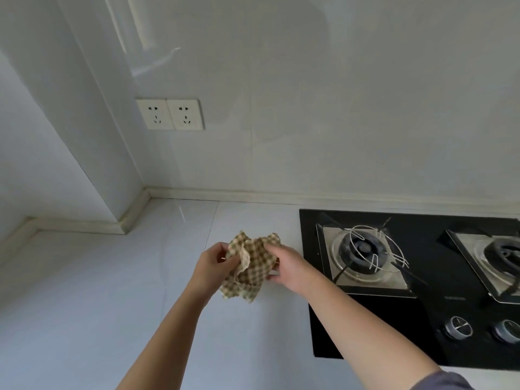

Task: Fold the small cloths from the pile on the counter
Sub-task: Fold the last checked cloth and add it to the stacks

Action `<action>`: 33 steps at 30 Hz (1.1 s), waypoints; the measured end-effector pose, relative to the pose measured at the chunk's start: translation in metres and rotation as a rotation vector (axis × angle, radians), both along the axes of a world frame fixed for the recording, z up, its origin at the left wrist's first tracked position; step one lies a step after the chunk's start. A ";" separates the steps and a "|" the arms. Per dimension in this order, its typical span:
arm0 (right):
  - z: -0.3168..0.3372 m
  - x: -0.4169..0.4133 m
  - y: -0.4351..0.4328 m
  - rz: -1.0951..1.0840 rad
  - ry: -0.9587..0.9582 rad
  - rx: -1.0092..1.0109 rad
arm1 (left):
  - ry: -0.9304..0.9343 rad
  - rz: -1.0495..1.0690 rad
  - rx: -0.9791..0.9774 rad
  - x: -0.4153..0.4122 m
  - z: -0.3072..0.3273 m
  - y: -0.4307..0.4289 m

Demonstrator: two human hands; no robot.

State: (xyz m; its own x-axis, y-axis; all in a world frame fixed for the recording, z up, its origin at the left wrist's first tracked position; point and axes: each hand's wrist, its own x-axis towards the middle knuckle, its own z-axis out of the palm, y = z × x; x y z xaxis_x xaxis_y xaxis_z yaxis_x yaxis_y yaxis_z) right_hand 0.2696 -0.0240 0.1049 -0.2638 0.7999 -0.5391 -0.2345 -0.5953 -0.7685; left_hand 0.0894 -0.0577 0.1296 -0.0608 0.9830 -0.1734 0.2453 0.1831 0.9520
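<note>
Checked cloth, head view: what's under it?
Left hand and right hand grip the checked cloth over the white counter. Only counter surface shows round it; the patch it covers cannot be seen.

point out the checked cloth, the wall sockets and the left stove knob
checked cloth (250,268), head view, middle of the crumpled fabric
wall sockets (170,114), head view, where the two plates meet
left stove knob (456,327), head view, centre of the knob's face
</note>
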 end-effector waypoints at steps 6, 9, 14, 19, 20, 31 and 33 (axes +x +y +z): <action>0.010 0.013 0.006 -0.144 -0.005 -0.088 | -0.047 0.060 0.060 0.002 0.013 0.003; 0.017 0.020 0.007 -0.067 0.060 -0.091 | 0.007 0.054 0.130 0.002 0.016 0.008; 0.028 0.018 0.005 0.159 0.010 -0.037 | -0.187 0.028 0.038 0.000 0.024 0.017; 0.034 0.020 0.009 -0.009 -0.042 -0.100 | 0.095 -0.267 -0.245 -0.029 -0.005 0.018; 0.035 0.021 0.010 -0.038 -0.033 -0.115 | 0.135 -0.263 -0.275 -0.032 -0.013 0.015; 0.043 0.015 0.009 -0.202 0.074 -0.165 | 0.017 -0.197 -0.120 -0.010 -0.035 0.008; 0.046 0.016 0.009 -0.224 0.095 -0.156 | 0.082 -0.092 -0.064 -0.002 -0.033 0.010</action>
State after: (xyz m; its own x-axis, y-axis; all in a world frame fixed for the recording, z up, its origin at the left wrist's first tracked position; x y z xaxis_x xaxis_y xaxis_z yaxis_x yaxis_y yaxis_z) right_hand 0.2859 -0.0150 0.1512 -0.1450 0.7532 -0.6416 -0.4407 -0.6297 -0.6397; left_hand 0.0871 -0.0479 0.0971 0.0124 0.9722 -0.2339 0.3399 0.2159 0.9153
